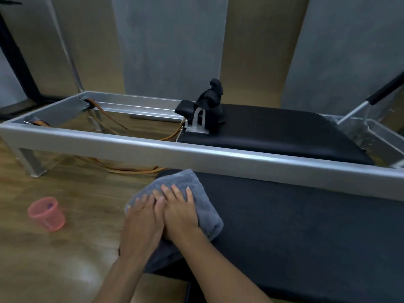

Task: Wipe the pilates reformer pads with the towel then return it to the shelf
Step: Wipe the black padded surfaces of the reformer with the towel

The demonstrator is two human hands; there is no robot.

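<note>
A folded grey towel (197, 186) lies on the left end of a long black pad (295, 232) in the near foreground. My left hand (142, 224) and my right hand (179, 211) lie side by side on the towel, fingers straight, pressing it flat onto the pad. Beyond it stands the reformer's silver frame (153, 147), with its black carriage pad (273, 132) and black shoulder rests (209, 101) inside. No shelf is in view.
A pink translucent cup (47, 214) stands on the wooden floor to the left. Tan straps (131, 170) trail from the frame's left end across the floor. A black-gripped metal bar (371, 99) slants up at the right. Grey and tan wall panels stand behind.
</note>
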